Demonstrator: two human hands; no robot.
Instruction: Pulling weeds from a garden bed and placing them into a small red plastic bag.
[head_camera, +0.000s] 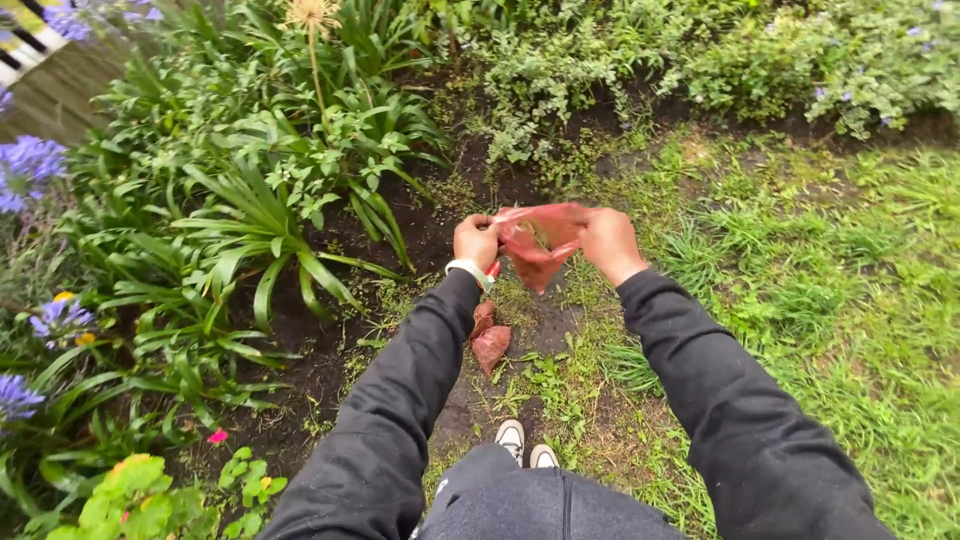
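A thin red plastic bag (540, 240) hangs at twelve o'clock, stretched between the left hand (476, 240) and right hand (610, 243), both pinched on its rim; its contents are unclear. Two reddish sweet potatoes (488, 338), seemingly, lie on dark soil (330, 360) beneath. Grass (840, 300) at three o'clock, leafy plants (240, 200) at ten.

The red bag (540, 240) hides both hands' fingertips and its contents.
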